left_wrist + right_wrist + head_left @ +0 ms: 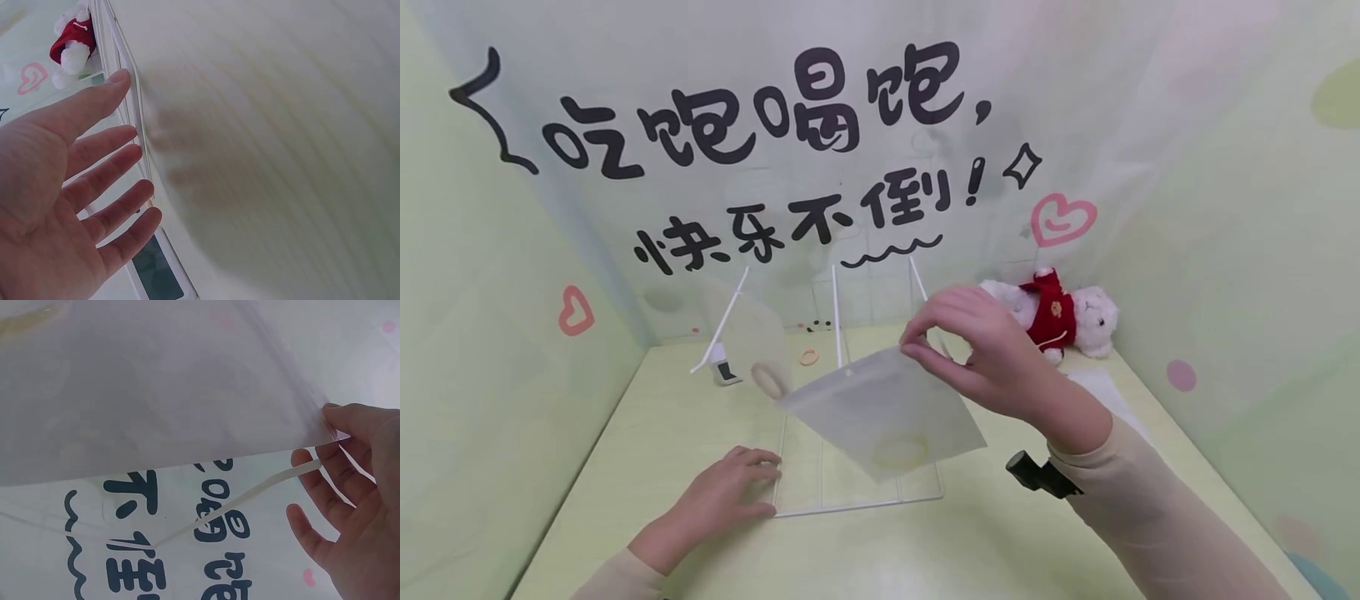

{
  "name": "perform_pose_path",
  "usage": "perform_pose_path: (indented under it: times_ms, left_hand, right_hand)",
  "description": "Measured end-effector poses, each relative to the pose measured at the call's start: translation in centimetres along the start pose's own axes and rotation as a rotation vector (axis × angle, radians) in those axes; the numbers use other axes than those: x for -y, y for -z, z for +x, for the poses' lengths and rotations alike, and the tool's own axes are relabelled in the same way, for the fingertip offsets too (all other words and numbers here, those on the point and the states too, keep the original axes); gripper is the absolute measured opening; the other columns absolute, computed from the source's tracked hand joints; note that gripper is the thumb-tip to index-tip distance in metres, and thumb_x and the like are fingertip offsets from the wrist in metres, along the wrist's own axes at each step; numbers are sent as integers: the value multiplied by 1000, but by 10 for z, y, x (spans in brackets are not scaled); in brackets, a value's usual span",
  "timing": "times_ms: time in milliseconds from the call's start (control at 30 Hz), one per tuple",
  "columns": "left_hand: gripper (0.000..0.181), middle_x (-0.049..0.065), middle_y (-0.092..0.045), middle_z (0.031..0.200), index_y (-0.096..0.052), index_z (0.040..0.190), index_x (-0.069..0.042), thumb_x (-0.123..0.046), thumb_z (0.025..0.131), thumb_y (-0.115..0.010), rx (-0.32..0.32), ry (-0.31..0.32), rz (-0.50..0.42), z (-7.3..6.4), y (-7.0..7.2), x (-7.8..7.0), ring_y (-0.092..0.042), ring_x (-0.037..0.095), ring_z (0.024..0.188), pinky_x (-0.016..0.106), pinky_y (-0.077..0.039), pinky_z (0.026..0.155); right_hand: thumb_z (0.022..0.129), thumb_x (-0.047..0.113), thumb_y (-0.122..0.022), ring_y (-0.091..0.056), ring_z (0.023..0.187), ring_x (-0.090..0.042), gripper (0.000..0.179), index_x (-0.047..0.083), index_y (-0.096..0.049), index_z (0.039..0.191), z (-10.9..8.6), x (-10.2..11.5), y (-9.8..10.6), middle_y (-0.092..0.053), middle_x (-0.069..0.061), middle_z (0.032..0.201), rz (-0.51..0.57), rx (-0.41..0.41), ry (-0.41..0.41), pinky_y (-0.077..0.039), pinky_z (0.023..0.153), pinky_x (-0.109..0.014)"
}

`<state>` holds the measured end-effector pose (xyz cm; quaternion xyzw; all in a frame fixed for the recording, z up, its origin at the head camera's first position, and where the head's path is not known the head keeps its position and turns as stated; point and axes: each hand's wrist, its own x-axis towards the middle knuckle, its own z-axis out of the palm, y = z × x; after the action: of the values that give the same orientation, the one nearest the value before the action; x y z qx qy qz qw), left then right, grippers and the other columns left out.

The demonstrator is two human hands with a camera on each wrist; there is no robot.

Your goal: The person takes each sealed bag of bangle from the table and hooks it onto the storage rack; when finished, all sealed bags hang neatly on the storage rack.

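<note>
My right hand (977,350) pinches a translucent zip bag (887,408) by its upper right corner, between thumb and forefinger. A pale yellow ring (901,451) shows inside the bag. Behind it stands a white wire rack (859,505) with three prongs at the top; one prong (250,490) passes close by the lower fingers in the right wrist view. On the rack's left prong hangs another clear bag (758,329) with a ring (767,380) in it. My left hand (722,492), fingers fairly straight, touches the left side of the rack's base with its fingertips.
On the table behind the rack lie a small orange ring (808,357) and a white device (725,367) with a dark screen. A plush toy in red (1052,317) lies at the back right, a white sheet (1105,392) before it. Printed curtains surround the table.
</note>
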<state>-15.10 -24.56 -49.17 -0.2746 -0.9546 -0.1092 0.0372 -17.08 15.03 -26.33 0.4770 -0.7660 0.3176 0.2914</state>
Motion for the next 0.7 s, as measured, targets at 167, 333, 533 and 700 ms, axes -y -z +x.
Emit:
perform_pose_path:
  times_ms: [167, 333, 533, 700]
  left_hand:
    - [46, -2, -68, 132, -78, 117, -16, -36, 77, -88, 12, 13, 5, 0, 1, -4, -61, 23, 118, 44, -61, 89]
    - [46, -2, -68, 132, -78, 116, -17, -35, 76, -90, 24, 21, 16, 1, 3, -5, -61, 24, 118, 45, -62, 88]
    - [46, -3, -68, 133, -78, 117, -17, -34, 76, -89, 28, 24, 13, 1, 2, -5, -61, 23, 119, 45, -61, 91]
    - [47, -3, -67, 133, -77, 118, -16, -35, 77, -89, 23, 28, 15, 1, 1, -4, -61, 23, 119, 45, -61, 92]
  right_hand:
    - [85, 9, -83, -64, 90, -11, 14, 14, -76, 96, 4, -10, -4, -73, 7, 91, 28, 12, 11, -50, 90, -32]
    - [86, 11, -83, -66, 90, -9, 13, 14, -77, 97, 10, -16, -7, -75, 7, 92, 51, 28, 16, -50, 93, -33]
    - [85, 11, -85, -68, 89, -9, 14, 14, -78, 97, 15, -21, -10, -76, 5, 92, 55, 67, 7, -51, 95, -36]
    - [86, 12, -84, -67, 88, -8, 12, 13, -79, 97, 22, -31, -11, -76, 6, 90, 79, 122, -52, -52, 90, -35]
